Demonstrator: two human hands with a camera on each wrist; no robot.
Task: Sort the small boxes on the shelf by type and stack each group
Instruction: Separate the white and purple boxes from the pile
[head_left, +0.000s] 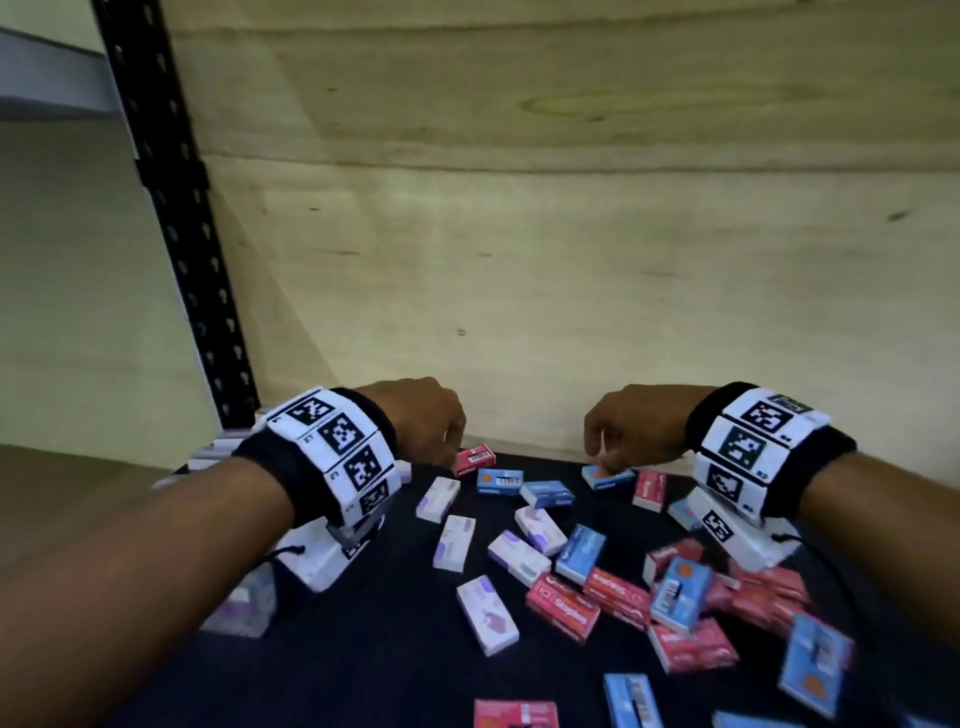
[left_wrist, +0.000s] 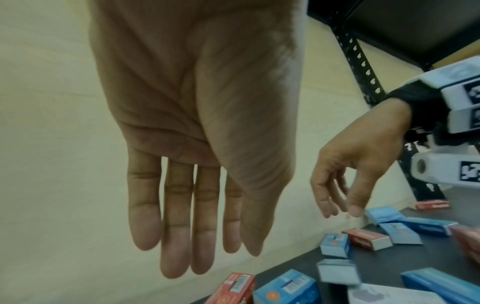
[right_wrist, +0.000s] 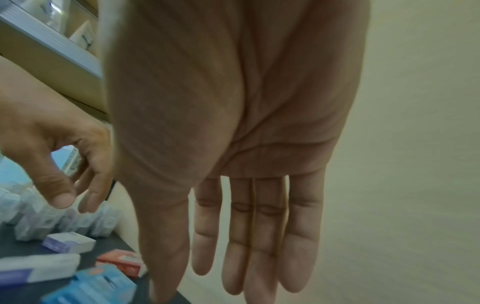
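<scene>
Small red, blue and white-purple boxes lie scattered on a dark shelf (head_left: 363, 654). My left hand (head_left: 444, 454) hovers at the back, fingers straight and empty in the left wrist view (left_wrist: 197, 246), just left of a red box (head_left: 474, 458). My right hand (head_left: 602, 457) hangs over a blue box (head_left: 608, 475) by the back wall; its fingers are straight and empty in the right wrist view (right_wrist: 246, 257). I cannot tell whether its fingertips touch that box. A row of white-purple boxes (right_wrist: 52, 222) stands at the far left, partly hidden behind my left wrist.
A plywood back wall (head_left: 571, 208) closes the shelf. A black perforated upright (head_left: 176, 218) stands at the back left corner. Red boxes (head_left: 613, 597) and blue boxes (head_left: 675, 592) crowd the right side; white-purple boxes (head_left: 488, 613) lie in the middle.
</scene>
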